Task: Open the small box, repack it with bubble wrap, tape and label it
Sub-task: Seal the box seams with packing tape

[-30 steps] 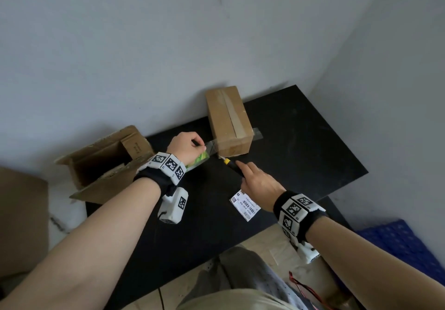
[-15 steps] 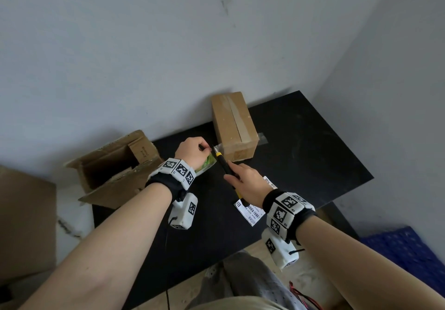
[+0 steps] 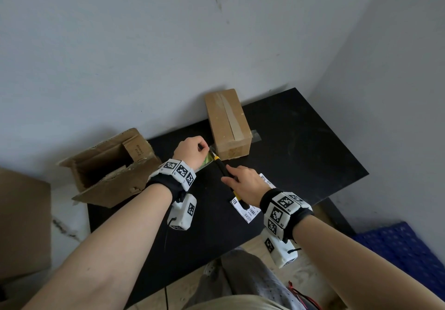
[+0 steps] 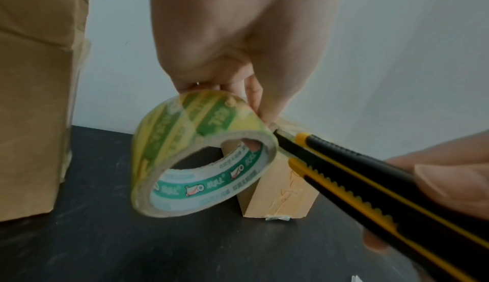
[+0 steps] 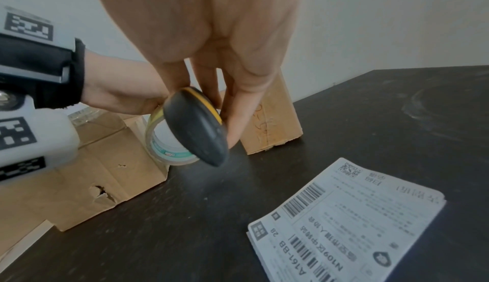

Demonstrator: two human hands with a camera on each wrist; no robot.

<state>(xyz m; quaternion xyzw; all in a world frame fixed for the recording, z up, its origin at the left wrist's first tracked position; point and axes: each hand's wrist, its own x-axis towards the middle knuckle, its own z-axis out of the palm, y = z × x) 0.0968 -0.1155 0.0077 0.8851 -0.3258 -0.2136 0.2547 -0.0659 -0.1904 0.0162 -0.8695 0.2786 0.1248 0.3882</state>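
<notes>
A small brown box (image 3: pixel 227 123) (image 4: pixel 278 190) (image 5: pixel 267 119) lies closed on the black table (image 3: pixel 301 146), a strip of clear tape running along its top. My left hand (image 3: pixel 191 151) (image 4: pixel 238 56) grips a roll of clear tape (image 4: pixel 201 152) (image 5: pixel 169 142) with green and yellow print, just left of the box's near end. My right hand (image 3: pixel 243 181) (image 5: pixel 211 56) holds a black and yellow utility knife (image 3: pixel 227 177) (image 4: pixel 370 186) (image 5: pixel 197 127). Its blade end touches the tape between roll and box.
A larger open cardboard box (image 3: pixel 108 165) (image 5: pixel 87 171) lies on its side at the table's left edge. Shipping labels (image 3: pixel 248 210) (image 5: pixel 349 223) lie on the table under my right wrist. Walls close in behind and to the right. A blue mat (image 3: pixel 404 249) lies on the floor.
My right hand brought the knife up and left from the table in front of the box to the tape beside the roll. My left hand stayed by the box with the roll.
</notes>
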